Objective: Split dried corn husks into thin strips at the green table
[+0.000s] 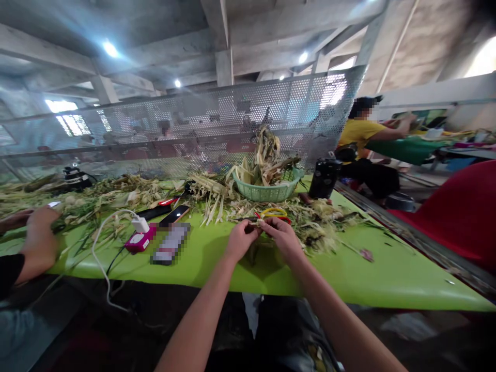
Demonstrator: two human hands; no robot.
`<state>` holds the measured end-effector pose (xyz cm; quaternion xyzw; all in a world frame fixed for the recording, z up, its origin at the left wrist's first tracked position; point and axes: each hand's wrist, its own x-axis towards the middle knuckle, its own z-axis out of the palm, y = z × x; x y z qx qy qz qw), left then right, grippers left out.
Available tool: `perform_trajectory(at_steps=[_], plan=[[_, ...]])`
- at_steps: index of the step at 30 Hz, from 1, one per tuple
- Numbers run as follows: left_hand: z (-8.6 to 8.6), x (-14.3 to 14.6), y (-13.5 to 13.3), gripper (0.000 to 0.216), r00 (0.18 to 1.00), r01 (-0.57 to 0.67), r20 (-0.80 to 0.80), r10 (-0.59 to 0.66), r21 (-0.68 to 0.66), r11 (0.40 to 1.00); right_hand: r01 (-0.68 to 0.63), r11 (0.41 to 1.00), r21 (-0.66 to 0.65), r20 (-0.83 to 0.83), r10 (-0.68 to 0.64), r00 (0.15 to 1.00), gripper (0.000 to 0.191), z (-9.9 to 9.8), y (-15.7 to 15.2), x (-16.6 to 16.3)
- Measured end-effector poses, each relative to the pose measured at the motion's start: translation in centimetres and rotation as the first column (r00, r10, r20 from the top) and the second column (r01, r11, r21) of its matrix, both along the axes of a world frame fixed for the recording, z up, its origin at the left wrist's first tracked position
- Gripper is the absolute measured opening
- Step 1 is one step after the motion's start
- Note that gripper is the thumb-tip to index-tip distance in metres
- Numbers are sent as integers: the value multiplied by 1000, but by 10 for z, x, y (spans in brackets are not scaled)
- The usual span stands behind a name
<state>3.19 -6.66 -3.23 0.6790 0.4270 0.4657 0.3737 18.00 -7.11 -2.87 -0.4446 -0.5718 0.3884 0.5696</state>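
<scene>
My left hand and my right hand meet over the lime-green table, fingers pinched together on a small piece of corn husk between them. A pile of dry corn husks lies just beyond my hands. Yellow and red handles, perhaps scissors, rest in the husks right behind my fingers. A light green plastic basket full of husks stands further back.
Phones, a pink device with a white charger and cable lie left of my hands. Another person's hand works at the far left. A perforated metal screen backs the table. A black object and a seated person in yellow are right.
</scene>
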Motion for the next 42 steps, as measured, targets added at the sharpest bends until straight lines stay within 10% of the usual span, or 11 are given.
perform_trajectory(at_steps=[9,19,42], plan=[[-3,2,-3,18,940,-116,-277,199,289,950,-12,1000,-12,5,12,1000,43,-4,6,-1],[0,2,-1,20,1000,1,12,-2,53,999,35,999,-1,7,-35,999,43,4,-3,-3],[-3,2,-1,14,987,-82,-129,101,146,986,37,998,42,95,-41,995,39,-10,8,0]])
